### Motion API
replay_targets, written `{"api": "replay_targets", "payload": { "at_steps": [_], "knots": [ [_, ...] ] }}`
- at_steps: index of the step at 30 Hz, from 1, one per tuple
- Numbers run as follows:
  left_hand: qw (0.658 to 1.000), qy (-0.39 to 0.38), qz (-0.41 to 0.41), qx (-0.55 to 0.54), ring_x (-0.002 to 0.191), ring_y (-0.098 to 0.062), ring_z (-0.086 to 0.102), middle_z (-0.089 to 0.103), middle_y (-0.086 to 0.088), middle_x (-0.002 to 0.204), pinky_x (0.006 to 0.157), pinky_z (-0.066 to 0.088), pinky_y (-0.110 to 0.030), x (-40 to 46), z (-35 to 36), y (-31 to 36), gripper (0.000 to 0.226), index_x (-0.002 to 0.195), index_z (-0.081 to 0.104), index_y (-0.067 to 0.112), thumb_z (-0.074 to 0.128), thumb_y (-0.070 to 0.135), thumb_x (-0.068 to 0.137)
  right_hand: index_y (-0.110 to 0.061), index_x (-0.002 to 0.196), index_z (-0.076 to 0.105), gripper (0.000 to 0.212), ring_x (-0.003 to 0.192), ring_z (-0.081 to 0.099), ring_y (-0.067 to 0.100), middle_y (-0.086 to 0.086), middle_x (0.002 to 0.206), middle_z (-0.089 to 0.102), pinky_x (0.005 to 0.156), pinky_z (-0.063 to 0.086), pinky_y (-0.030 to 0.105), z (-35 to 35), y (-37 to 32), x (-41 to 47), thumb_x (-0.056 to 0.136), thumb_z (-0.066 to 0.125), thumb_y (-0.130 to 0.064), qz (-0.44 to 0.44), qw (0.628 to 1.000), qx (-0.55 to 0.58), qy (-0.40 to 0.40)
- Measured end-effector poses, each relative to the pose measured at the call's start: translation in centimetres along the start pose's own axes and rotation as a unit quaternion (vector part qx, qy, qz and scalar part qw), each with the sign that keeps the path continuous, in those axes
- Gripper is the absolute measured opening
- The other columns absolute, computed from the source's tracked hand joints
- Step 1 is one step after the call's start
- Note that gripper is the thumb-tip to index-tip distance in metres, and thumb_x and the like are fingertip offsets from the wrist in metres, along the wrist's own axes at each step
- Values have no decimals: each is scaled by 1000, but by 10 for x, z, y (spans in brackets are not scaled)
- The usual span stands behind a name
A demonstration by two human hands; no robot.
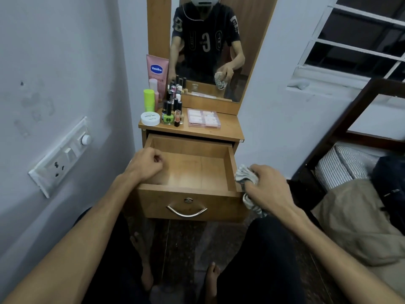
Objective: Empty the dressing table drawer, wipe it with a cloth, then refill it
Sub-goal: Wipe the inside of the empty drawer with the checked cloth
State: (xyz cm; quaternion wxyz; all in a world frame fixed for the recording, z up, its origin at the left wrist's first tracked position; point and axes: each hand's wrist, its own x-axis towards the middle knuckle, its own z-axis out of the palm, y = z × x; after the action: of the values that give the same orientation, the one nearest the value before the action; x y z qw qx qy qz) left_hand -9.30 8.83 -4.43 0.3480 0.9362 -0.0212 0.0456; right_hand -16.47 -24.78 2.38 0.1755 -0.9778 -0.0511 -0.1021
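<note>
The wooden drawer (pixel 197 170) of the dressing table stands pulled out, and nothing lies inside it. My left hand (pixel 146 164) rests as a loose fist on the drawer's front left corner, holding nothing. My right hand (pixel 266 187) is just outside the drawer's right front corner, closed around a crumpled white and grey cloth (pixel 245 175). On the table top (pixel 228 128) stand several nail polish bottles (pixel 173 108), a white jar (pixel 150 118), a green tube (pixel 149 99), a pink Vaseline tube (pixel 157 73) and a pink flat case (pixel 203 118).
A mirror (pixel 208 47) rises behind the table top. A wall with a switchboard (pixel 61 156) is close on the left. A bed with a dark frame (pixel 341 121) and bedding (pixel 355 218) crowds the right. My legs and bare feet are below the drawer.
</note>
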Motion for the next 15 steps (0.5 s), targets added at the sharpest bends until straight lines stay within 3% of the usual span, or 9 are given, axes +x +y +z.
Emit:
{"api": "replay_targets", "payload": {
  "at_steps": [1, 4, 6, 9, 12, 15],
  "knots": [
    [1000, 3, -7, -24, 93, -6, 63, 73, 9, 91, 86, 48, -27, 1, -2, -1, 23, 85, 78, 22, 60, 6, 87, -22, 80, 62, 4, 69, 59, 17, -5, 80, 65, 57, 40, 29, 11, -6, -6, 83, 63, -25, -2, 1000, -10, -12],
    [997, -15, -26, -66, 93, -10, 66, 74, 5, 96, 89, 50, -29, 2, -8, 0, 23, 89, 79, 18, 59, 5, 90, -26, 110, 67, 27, 85, 59, 14, -6, 105, 60, 70, 44, 25, 43, -28, -23, 84, 68, -24, -34, 999, 22, -8],
    [995, -49, -37, -84, 89, -15, 70, 75, 1, 95, 84, 55, -30, 2, -12, 2, 24, 87, 77, 17, 58, 4, 90, -24, 116, 67, 32, 88, 55, 8, -7, 107, 59, 74, 41, 17, 57, -54, -26, 84, 70, -20, -71, 994, 79, 6],
    [983, -99, -61, -144, 83, -19, 71, 75, -8, 91, 74, 57, -29, 2, -16, -2, 28, 87, 76, 13, 53, -3, 91, -23, 121, 65, 37, 92, 53, 10, -7, 110, 55, 81, 49, 25, 83, -101, -29, 84, 71, -20, -126, 985, 121, 3],
    [969, -112, -82, -205, 80, -19, 69, 76, -10, 86, 76, 58, -30, -3, -22, -15, 28, 87, 77, 11, 54, -5, 88, -16, 120, 63, 43, 96, 59, 25, 5, 118, 58, 74, 53, 38, 114, -145, -37, 78, 68, -18, -235, 962, 141, 13],
    [960, -107, -80, -247, 77, -19, 70, 77, -13, 88, 74, 58, -29, -12, -23, -22, 24, 94, 77, 5, 57, -6, 86, -8, 121, 64, 45, 95, 60, 34, 13, 114, 59, 65, 53, 42, 149, -169, -45, 76, 64, -12, -377, 922, 76, 42]
  ]
}}
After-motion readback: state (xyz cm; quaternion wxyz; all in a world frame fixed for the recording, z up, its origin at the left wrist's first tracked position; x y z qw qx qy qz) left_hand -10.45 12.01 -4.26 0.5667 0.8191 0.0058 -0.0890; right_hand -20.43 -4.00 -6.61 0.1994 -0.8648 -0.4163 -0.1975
